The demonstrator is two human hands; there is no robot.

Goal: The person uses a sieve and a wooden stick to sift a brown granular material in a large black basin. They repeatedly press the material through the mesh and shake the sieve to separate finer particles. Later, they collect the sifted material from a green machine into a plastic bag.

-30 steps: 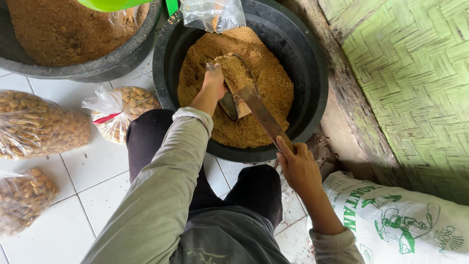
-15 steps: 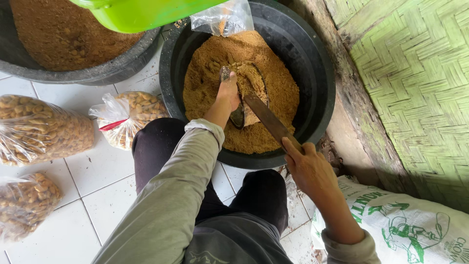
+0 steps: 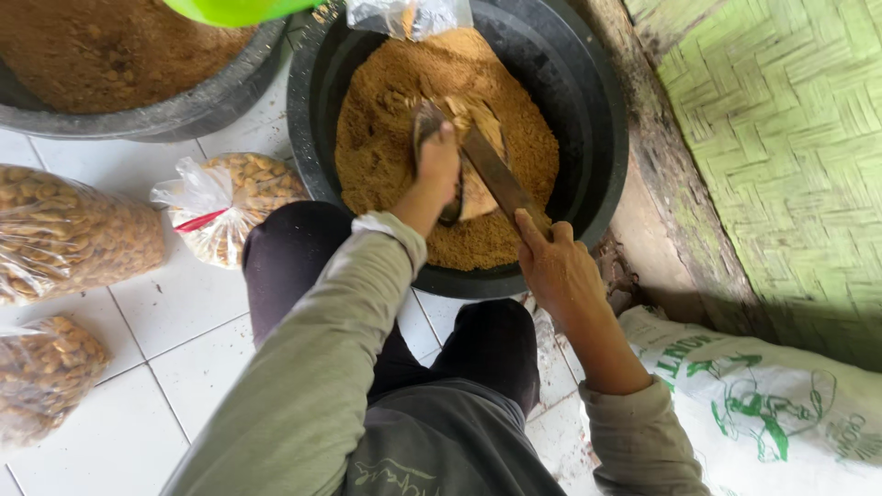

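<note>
A black round tub (image 3: 602, 138) sits on the floor in front of my knees, holding brown granular sugar (image 3: 386, 129). My left hand (image 3: 439, 165) reaches into the tub and grips a dark half-round shell scoop (image 3: 424, 119) set in the sugar. My right hand (image 3: 551, 266) is closed on the handle of a broad flat blade (image 3: 491, 170), which angles down against a block of brown sugar (image 3: 478, 115) between both hands. The blade's tip is hidden behind my left hand.
A second dark tub of brown sugar (image 3: 119, 55) stands at the upper left, with a green plastic container (image 3: 239, 9) above. Tied clear bags of peanuts (image 3: 234, 197) (image 3: 69, 230) (image 3: 41, 377) lie on white tiles. A white printed sack (image 3: 763, 395) and a woven bamboo wall (image 3: 790, 119) are to the right.
My left hand has shifted with the scoop onto the block, covering more of it, and the blade has stayed pressed against the block. The view has tilted slightly.
</note>
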